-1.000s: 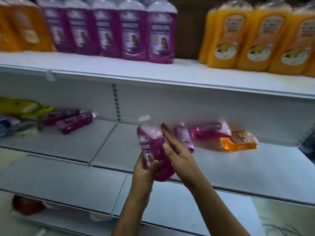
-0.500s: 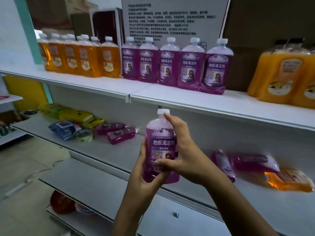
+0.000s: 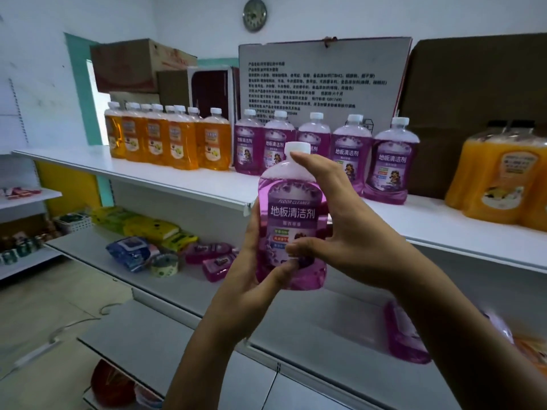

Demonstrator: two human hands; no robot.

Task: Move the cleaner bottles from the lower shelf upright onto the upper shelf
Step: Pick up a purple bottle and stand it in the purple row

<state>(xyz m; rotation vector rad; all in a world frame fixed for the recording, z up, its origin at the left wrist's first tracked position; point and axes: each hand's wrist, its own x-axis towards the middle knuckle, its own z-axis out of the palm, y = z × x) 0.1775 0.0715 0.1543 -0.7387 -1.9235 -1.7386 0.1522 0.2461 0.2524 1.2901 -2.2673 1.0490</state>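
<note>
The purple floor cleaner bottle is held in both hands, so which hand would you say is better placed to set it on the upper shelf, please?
Probably the right hand: it wraps the purple floor cleaner bottle on the side nearer the upper shelf's free gap.

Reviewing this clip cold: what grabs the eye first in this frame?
A purple floor cleaner bottle held upright at centre frame, the left hand gripping its base and the right hand its side. Behind it, purple bottles and orange bottles stand in a row on the upper shelf.

Wall clock (image 3: pixel 255 14) above printed board (image 3: pixel 322 81)
</note>
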